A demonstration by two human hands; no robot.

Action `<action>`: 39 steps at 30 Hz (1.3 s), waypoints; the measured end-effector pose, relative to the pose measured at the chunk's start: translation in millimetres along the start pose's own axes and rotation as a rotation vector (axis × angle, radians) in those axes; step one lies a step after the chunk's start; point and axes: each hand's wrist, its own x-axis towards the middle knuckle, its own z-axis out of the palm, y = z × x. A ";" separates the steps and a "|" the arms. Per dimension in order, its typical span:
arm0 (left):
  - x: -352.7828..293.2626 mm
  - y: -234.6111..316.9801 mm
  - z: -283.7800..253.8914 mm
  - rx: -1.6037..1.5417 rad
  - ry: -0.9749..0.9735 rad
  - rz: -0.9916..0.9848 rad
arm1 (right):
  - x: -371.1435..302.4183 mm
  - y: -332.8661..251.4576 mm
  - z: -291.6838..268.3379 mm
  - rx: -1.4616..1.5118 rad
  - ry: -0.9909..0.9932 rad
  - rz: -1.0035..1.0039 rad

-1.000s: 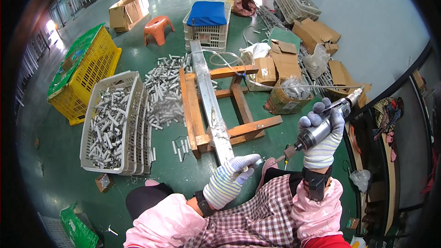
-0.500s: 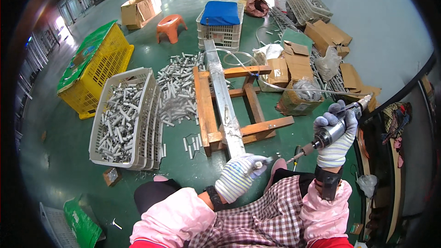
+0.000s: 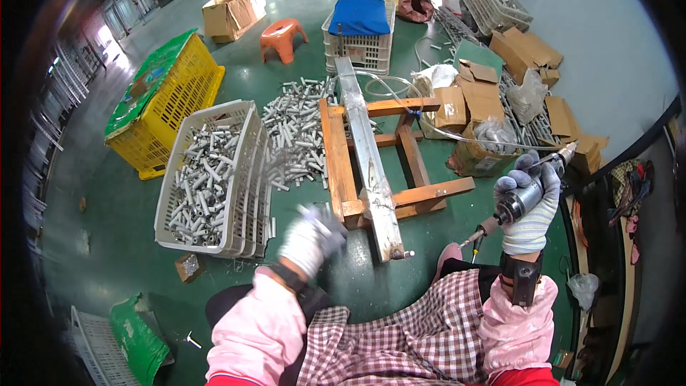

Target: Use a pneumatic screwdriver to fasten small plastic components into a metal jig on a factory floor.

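My right hand (image 3: 532, 204), in a striped glove, is wrapped round a metal air drill (image 3: 518, 204), its bit pointing down to the left and its hose end up to the right. My left hand (image 3: 312, 239), gloved as well, is smeared by motion left of the metal bar's near end. A pale blur shows at its fingertips, and I cannot make out whether it holds anything. The long metal bar (image 3: 366, 144) lies over a wooden frame (image 3: 334, 164). A small short tube (image 3: 407, 254) sticks out at the bar's near end.
Left of the frame, short grey tubes (image 3: 296, 125) lie heaped on the floor. A white crate (image 3: 246, 193) full of them stands beside a yellow crate (image 3: 182, 82). A clear hose (image 3: 493, 143) runs across to the drill. Cardboard boxes (image 3: 480, 96) stand at the right.
My left hand has moved left, away from the bar's near end and the drill bit. A short tube now shows at that end. The view has shifted slightly; my right hand still grips the drill.
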 end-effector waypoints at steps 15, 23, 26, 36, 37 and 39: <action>77.3 -25.4 -186.3 0.909 0.641 0.252 | 2.6 22.9 4.6 -0.086 0.088 0.004; 116.3 -73.2 -174.3 1.644 0.636 -0.299 | 9.3 33.2 5.3 -0.160 0.202 -0.033; 136.7 -77.8 -198.3 1.645 0.713 -0.298 | 16.4 50.1 5.0 -0.188 0.192 -0.002; 158.2 -94.9 -162.3 1.688 0.954 -0.297 | 20.9 58.0 -6.0 -0.324 0.256 -0.009; 159.5 -94.5 -176.1 1.588 0.999 -0.365 | 18.9 56.6 -10.3 -0.304 0.246 -0.018; 148.2 -86.9 -159.4 1.451 1.011 -0.424 | 17.6 47.3 -23.3 -0.328 0.138 0.038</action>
